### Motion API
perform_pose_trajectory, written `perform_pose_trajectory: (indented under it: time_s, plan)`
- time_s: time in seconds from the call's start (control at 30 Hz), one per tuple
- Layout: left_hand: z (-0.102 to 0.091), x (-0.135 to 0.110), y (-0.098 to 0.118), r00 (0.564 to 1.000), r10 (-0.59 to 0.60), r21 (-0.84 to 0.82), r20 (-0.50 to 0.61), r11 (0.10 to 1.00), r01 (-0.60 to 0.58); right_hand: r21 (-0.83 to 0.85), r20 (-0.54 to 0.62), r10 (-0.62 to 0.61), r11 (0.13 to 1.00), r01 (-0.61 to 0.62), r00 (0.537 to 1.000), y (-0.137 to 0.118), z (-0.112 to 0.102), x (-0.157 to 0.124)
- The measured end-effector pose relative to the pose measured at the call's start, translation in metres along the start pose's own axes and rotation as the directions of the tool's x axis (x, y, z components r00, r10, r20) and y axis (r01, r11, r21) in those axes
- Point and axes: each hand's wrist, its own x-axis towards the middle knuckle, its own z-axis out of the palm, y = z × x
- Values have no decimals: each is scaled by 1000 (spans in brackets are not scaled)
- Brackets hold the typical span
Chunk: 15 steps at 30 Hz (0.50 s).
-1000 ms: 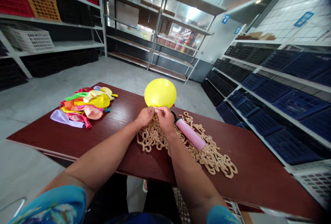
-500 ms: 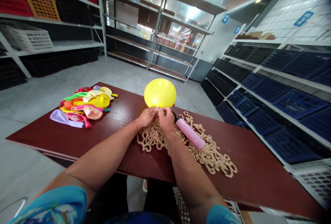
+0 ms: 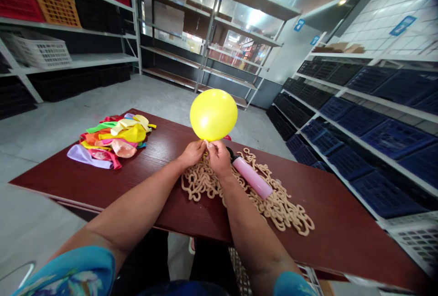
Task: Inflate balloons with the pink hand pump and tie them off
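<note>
An inflated yellow balloon [image 3: 214,114] stands upright above the far edge of the table, its neck pointing down. My left hand [image 3: 194,153] and my right hand [image 3: 219,158] are both closed on that neck, fingertips close together. Just right of my right hand lies a pink cylindrical balloon pump [image 3: 252,178] with a black end. It rests on a tangled heap of beige curly strands [image 3: 284,209], which spreads under and around my hands. Whether the balloon's neck is knotted is hidden by my fingers.
Flat balloons in many colours [image 3: 114,141] lie piled on the left of the dark red table [image 3: 150,195]. A red object [image 3: 227,137] shows at its far edge. Shelves with blue crates [image 3: 376,163] run along the right; a white basket [image 3: 41,49] sits on the left shelving.
The yellow balloon has risen slightly and tilted, showing more of its lower end above my hands. My fingers have shifted a little at its neck. The other things lie as before.
</note>
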Motion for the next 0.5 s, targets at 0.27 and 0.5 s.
perform_pose_trajectory:
  time_s: [0.27, 0.5]
  plan:
    - [1, -1, -1, 999, -24, -41, 24, 999, 25, 251, 51, 209, 944, -215, 977, 2, 2, 2]
    - [0, -4, -1, 998, -43, -104, 35, 994, 46, 300, 127, 255, 911, -282, 959, 1, 1, 2]
